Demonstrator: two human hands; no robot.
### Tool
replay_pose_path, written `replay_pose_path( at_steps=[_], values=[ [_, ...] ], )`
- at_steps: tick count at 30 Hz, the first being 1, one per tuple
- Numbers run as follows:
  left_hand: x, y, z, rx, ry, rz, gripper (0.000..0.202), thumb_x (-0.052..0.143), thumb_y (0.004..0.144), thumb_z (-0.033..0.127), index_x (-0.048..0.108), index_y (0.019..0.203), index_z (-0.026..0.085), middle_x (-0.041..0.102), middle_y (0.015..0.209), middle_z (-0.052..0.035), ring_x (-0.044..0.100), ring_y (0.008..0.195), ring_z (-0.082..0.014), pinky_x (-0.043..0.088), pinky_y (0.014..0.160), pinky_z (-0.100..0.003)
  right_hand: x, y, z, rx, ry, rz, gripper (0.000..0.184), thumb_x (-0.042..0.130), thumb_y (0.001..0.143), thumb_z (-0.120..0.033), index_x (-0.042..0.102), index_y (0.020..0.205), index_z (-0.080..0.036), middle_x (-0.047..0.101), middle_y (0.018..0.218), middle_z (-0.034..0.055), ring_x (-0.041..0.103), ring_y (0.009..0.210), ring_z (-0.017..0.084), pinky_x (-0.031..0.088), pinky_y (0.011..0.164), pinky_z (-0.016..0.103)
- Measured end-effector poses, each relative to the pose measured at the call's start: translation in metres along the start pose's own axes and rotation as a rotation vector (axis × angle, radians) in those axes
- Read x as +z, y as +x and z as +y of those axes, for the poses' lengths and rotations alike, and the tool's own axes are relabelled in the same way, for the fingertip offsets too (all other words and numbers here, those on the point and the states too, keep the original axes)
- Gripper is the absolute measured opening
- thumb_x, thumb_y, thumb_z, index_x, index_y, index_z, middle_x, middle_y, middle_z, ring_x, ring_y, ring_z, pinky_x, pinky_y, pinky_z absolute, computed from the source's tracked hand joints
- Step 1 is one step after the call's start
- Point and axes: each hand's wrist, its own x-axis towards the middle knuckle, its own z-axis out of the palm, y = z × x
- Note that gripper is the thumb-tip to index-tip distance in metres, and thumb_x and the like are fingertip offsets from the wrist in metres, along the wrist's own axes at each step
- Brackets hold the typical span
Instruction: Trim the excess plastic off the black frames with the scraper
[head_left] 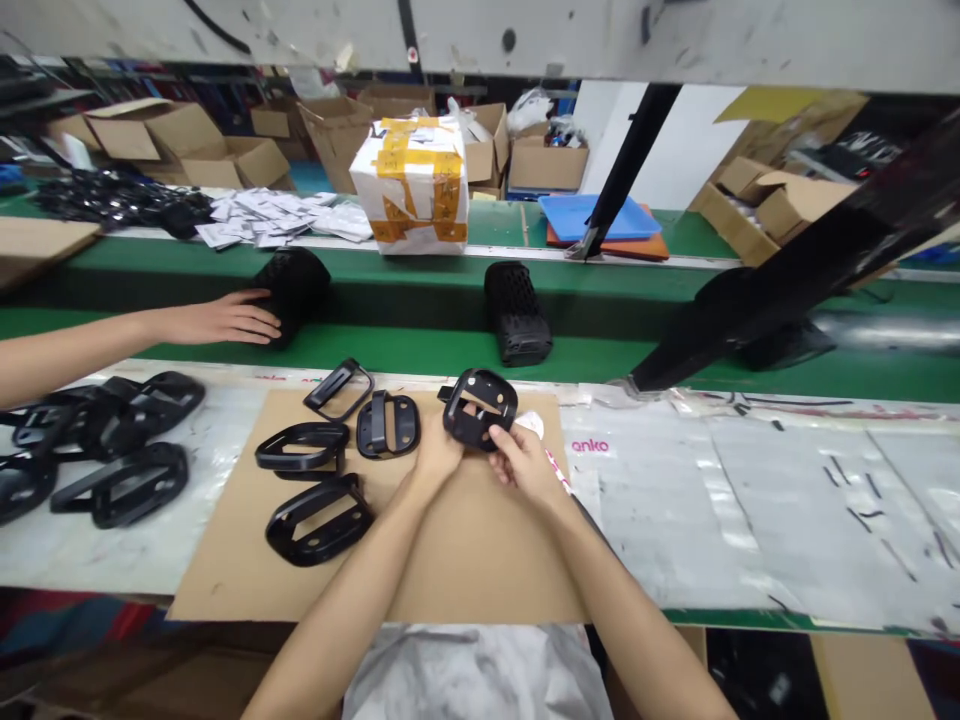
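Both of my hands hold one black plastic frame (474,432) with a slot through its middle and small holes, tilted above the cardboard sheet (480,560). My left hand (441,440) grips its left side, the fingers partly hidden behind it. On the lower right edge, my right hand (521,462) pinches it with thumb and fingers. Just left of my hands lie similar black frames on the cardboard: one with an upright loop (409,425), a narrow one (330,385), and two larger ones, the nearer (319,540) closest to me.
Another person's hand (225,318) touches a black basket-like part (296,285) on the green belt (420,335). A second black perforated part (517,315) lies farther right. More frames (127,485) pile up at left. A black post (720,310) slants across the right. Behind stands a taped box (412,185).
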Motion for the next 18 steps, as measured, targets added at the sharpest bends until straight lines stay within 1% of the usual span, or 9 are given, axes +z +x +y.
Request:
replay_pose_path(
  at_steps=[3, 6, 8, 11, 13, 15, 16, 17, 18],
  values=[
    [-0.004, 0.000, 0.004, 0.078, 0.071, -0.077, 0.016, 0.062, 0.085, 0.033, 0.067, 0.080, 0.019, 0.074, 0.081, -0.0083, 0.072, 0.088, -0.0273, 0.058, 0.089, -0.041, -0.003, 0.006, 0.004, 0.037, 0.001, 0.014, 0.057, 0.066, 0.085, -0.079, 0.054, 0.085, -0.023, 0.057, 0.054, -0.0072, 0.042, 0.034, 0.008, 0.021, 0.033, 0.021],
    [-0.004, 0.003, 0.006, 0.095, 0.083, -0.097, 0.019, 0.061, 0.083, 0.033, 0.067, 0.092, 0.018, 0.075, 0.093, -0.0103, 0.072, 0.095, -0.0276, 0.057, 0.097, -0.043, -0.001, 0.010, 0.006, 0.095, 0.013, -0.050, 0.058, 0.059, 0.087, -0.082, 0.053, 0.091, -0.024, 0.058, 0.055, -0.0077, 0.042, 0.032, 0.010, 0.021, 0.031, 0.022],
    [-0.005, 0.005, 0.007, 0.100, 0.052, -0.077, 0.024, 0.059, 0.087, 0.039, 0.066, 0.097, 0.019, 0.075, 0.103, -0.0114, 0.071, 0.103, -0.0277, 0.056, 0.101, -0.043, 0.002, 0.008, 0.003, 0.108, 0.018, -0.115, 0.057, 0.059, 0.088, -0.080, 0.054, 0.094, -0.024, 0.062, 0.059, -0.0076, 0.047, 0.036, 0.010, 0.028, 0.033, 0.020],
    [-0.009, 0.007, 0.011, 0.106, 0.053, -0.032, 0.032, 0.058, 0.094, 0.050, 0.065, 0.100, 0.019, 0.075, 0.111, -0.0112, 0.070, 0.109, -0.0269, 0.055, 0.105, -0.040, 0.002, -0.004, -0.012, 0.075, 0.002, -0.225, 0.050, 0.067, 0.090, -0.071, 0.058, 0.090, -0.022, 0.071, 0.070, -0.0041, 0.059, 0.045, 0.010, 0.044, 0.040, 0.020],
    [-0.013, 0.008, 0.014, 0.107, 0.101, 0.004, 0.034, 0.060, 0.093, 0.053, 0.065, 0.100, 0.020, 0.076, 0.113, -0.0107, 0.070, 0.112, -0.0274, 0.054, 0.108, -0.041, -0.004, -0.022, -0.026, 0.018, -0.016, -0.256, 0.045, 0.078, 0.087, -0.061, 0.067, 0.098, -0.019, 0.073, 0.077, -0.0037, 0.064, 0.052, 0.011, 0.052, 0.047, 0.021],
    [-0.015, 0.008, 0.016, 0.087, 0.152, 0.023, 0.034, 0.062, 0.092, 0.052, 0.067, 0.101, 0.019, 0.077, 0.116, -0.0089, 0.070, 0.115, -0.0288, 0.053, 0.111, -0.044, -0.021, -0.050, -0.038, -0.035, 0.001, -0.293, 0.048, 0.082, 0.086, -0.056, 0.071, 0.115, -0.019, 0.076, 0.089, -0.0016, 0.069, 0.063, 0.012, 0.059, 0.058, 0.024],
    [-0.016, 0.009, 0.017, 0.056, 0.186, 0.016, 0.035, 0.062, 0.091, 0.052, 0.068, 0.100, 0.019, 0.077, 0.114, -0.0074, 0.070, 0.114, -0.0300, 0.054, 0.109, -0.047, -0.034, -0.069, -0.041, -0.051, 0.024, -0.331, 0.051, 0.081, 0.087, -0.057, 0.072, 0.120, -0.019, 0.077, 0.097, 0.0011, 0.072, 0.070, 0.013, 0.061, 0.065, 0.026],
    [-0.016, 0.009, 0.017, 0.008, 0.235, 0.023, 0.034, 0.063, 0.090, 0.053, 0.069, 0.098, 0.020, 0.078, 0.110, -0.0056, 0.071, 0.112, -0.0318, 0.055, 0.108, -0.051, -0.050, -0.091, -0.041, -0.059, 0.063, -0.431, 0.052, 0.078, 0.090, -0.060, 0.073, 0.122, -0.019, 0.078, 0.108, 0.0058, 0.075, 0.078, 0.016, 0.063, 0.072, 0.030],
    [-0.015, 0.010, 0.018, -0.049, 0.296, 0.044, 0.034, 0.063, 0.088, 0.054, 0.069, 0.094, 0.021, 0.079, 0.105, -0.0041, 0.071, 0.109, -0.0338, 0.056, 0.106, -0.055, -0.069, -0.116, -0.036, -0.060, 0.103, -0.517, 0.054, 0.078, 0.089, -0.063, 0.075, 0.117, -0.017, 0.079, 0.113, 0.0110, 0.078, 0.085, 0.020, 0.064, 0.079, 0.034]
  ],
)
